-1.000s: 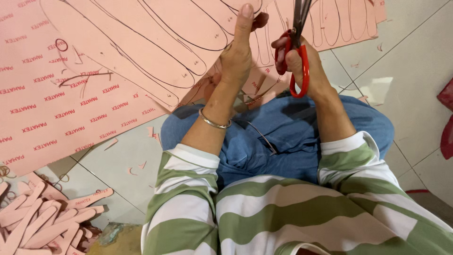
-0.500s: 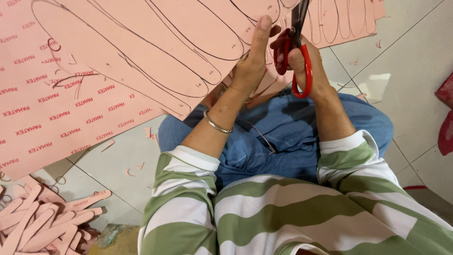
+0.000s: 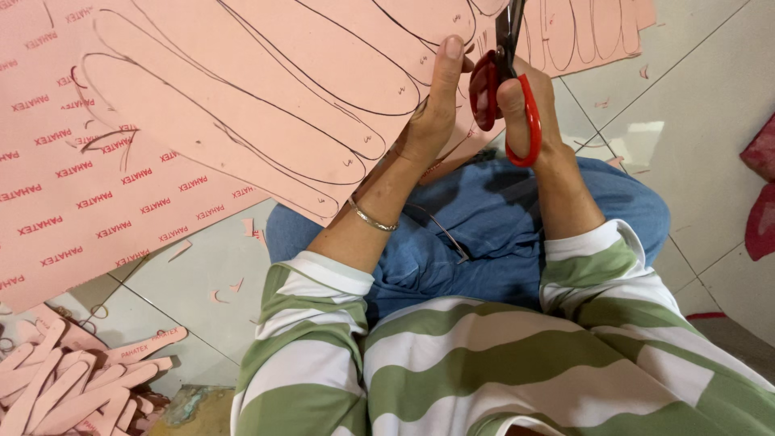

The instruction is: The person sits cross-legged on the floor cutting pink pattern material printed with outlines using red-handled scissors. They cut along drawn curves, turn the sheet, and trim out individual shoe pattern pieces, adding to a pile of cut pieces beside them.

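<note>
A large pink sheet [image 3: 242, 89] with long oval outlines drawn in black pen is held up over my lap. My left hand [image 3: 436, 105] grips its near edge, thumb on top, a thin bracelet on the wrist. My right hand [image 3: 525, 105] is closed in the red handles of a pair of scissors [image 3: 504, 81]. The dark blades point away from me into the sheet near the top edge of the view.
Another pink sheet [image 3: 73, 210] with printed lettering lies on the white tiled floor at left. A heap of cut pink strips [image 3: 64, 379] sits at the bottom left. Small pink scraps dot the tiles. Something dark red [image 3: 759, 202] is at the right edge.
The sheet has shifted right and nearer under my left hand. The scissors have stayed in the cut near the top.
</note>
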A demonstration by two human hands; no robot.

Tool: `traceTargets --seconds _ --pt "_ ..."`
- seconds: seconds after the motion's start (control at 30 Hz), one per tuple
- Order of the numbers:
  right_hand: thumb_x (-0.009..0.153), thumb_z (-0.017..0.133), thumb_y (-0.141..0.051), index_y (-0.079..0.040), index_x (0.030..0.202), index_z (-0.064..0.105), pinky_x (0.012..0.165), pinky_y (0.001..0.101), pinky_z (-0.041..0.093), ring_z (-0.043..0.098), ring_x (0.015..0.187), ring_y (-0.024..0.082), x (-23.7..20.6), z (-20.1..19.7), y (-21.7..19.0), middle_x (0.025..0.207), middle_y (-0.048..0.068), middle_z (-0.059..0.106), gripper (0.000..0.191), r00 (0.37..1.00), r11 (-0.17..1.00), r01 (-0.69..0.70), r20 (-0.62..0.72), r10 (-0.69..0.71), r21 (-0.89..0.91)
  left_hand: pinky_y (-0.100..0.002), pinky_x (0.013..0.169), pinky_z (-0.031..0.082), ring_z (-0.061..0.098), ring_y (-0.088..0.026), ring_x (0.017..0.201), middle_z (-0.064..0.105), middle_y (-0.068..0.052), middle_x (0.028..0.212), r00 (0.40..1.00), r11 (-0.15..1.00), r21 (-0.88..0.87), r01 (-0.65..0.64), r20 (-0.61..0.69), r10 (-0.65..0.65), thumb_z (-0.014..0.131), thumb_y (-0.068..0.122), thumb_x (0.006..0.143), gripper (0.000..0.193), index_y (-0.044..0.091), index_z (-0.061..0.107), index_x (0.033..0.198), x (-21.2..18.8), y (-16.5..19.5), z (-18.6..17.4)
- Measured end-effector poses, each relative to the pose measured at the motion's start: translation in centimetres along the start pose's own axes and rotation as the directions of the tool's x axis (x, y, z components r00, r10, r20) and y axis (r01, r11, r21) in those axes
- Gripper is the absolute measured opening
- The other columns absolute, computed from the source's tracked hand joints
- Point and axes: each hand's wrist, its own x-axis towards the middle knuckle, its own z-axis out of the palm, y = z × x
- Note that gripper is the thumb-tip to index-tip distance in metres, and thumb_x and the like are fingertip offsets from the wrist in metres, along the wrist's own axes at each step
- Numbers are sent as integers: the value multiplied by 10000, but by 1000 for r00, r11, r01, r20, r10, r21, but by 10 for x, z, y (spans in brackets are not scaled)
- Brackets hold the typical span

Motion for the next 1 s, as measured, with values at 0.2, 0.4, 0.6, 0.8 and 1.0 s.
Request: traceTargets --seconds 0.2,0.4,0.6,0.8,1.0 --pt "916 317 -943 -16 973 610 620 256 457 596 701 125 -3 -5 3 770 34 595 974 1000 1000 -12 4 12 -26 -280 801 570 673 -127 860 710 -44 909 994 997 -55 -61 -97 56 572 467 1063 496 -3 730 1058 1 0 5" --pt "876 353 -963 -34 928 619 573 239 482 619 678 112 -4 -5 7 745 25 600 968 998 999 -39 -44 38 -26 -282 821 566 659 -126 884 712 -33 945 996 995 -100 -19 -85 10 567 474 1050 504 -7 718 1076 2 -2 4" --pt "841 481 -936 -18 885 610 523 245 456 574 592 117 -7 -14 3 708 35 575 928 994 987 -106 6 106 122 -277 744 547 641 -117 797 683 -19 857 987 992 -106 -63 -152 46 620 409 1053 418 12 720 970 3 5 5" --pt "827 551 -904 -12 858 592 493 241 418 546 562 114 -8 -32 0 676 31 542 893 988 978 -134 93 120 162 -285 708 563 656 -123 765 691 -5 841 978 985 -91 -146 -166 129 673 311 1037 303 25 721 950 0 -2 -2" --pt "909 680 -751 -14 800 570 491 238 363 498 494 91 -13 -50 2 610 27 527 753 987 977 -128 122 108 169 -220 939 501 634 -71 1048 684 23 1126 964 819 -511 260 91 -249 618 280 1014 242 78 673 1135 12 -50 -9"
